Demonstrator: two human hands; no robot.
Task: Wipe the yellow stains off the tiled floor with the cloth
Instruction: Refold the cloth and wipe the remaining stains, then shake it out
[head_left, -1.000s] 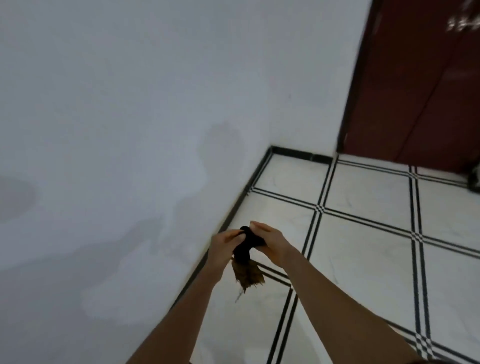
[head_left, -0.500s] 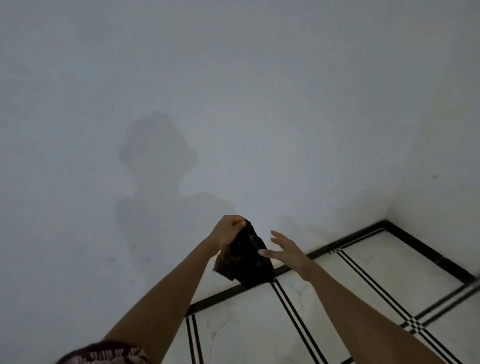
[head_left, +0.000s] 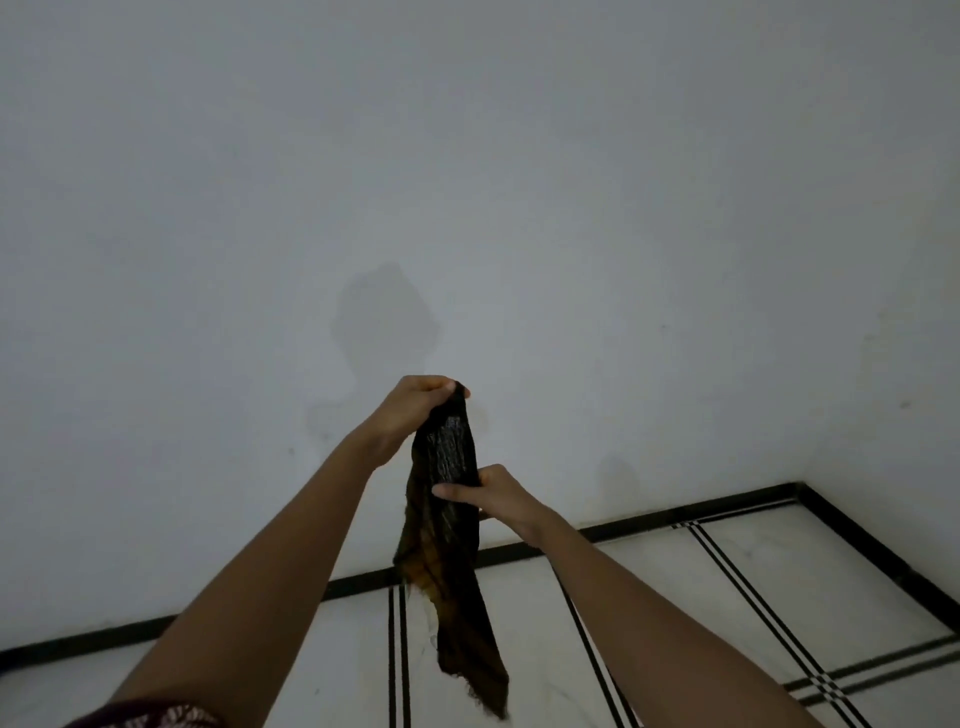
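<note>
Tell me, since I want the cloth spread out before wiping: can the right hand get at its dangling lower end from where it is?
Probably yes. The right hand already pinches the cloth midway, below the left hand at the top. The lower end hangs free above the floor; nothing blocks a slide down.

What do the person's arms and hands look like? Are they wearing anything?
Both forearms are bare, with no gloves, watch or rings visible on the left hand or the right hand. Only a dark maroon patterned sleeve shows, at the upper left arm.
</note>
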